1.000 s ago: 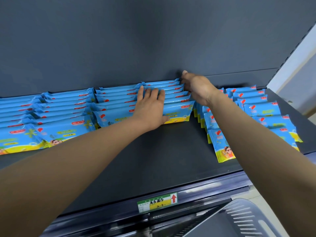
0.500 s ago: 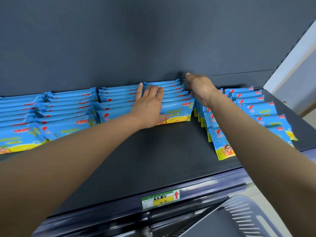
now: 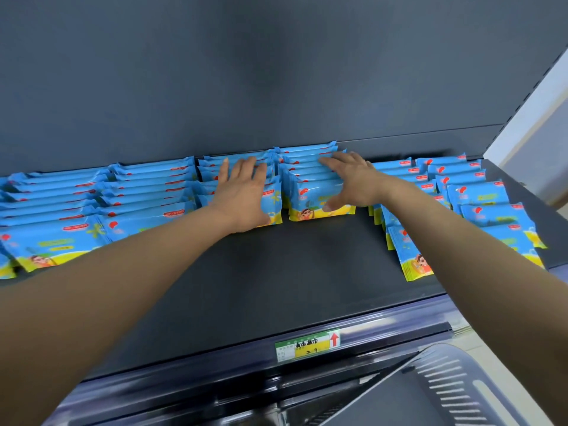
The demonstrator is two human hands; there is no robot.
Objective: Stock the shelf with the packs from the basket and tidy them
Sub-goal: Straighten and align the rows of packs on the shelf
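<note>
Rows of blue and yellow packs stand on the dark shelf [image 3: 276, 272], leaning back against its rear wall. My left hand [image 3: 242, 195] lies flat, fingers apart, on top of one middle row of packs [image 3: 212, 179]. My right hand [image 3: 350, 179] is spread over the neighbouring row of packs [image 3: 310, 192], its fingers reaching toward the rear packs and its thumb on the front pack's face. A narrow gap separates these two rows. Neither hand lifts a pack.
More pack rows fill the left side [image 3: 61, 229] and the right side [image 3: 479, 204]; one right row [image 3: 412, 256] juts forward at an angle. A price tag [image 3: 307, 345] sits on the shelf's front rail. A grey slotted basket [image 3: 461, 379] is below at the right.
My right hand has moved from the row's back right corner onto the top of the right middle row. A gap has opened between the two middle rows. My left hand has stayed on its row.
</note>
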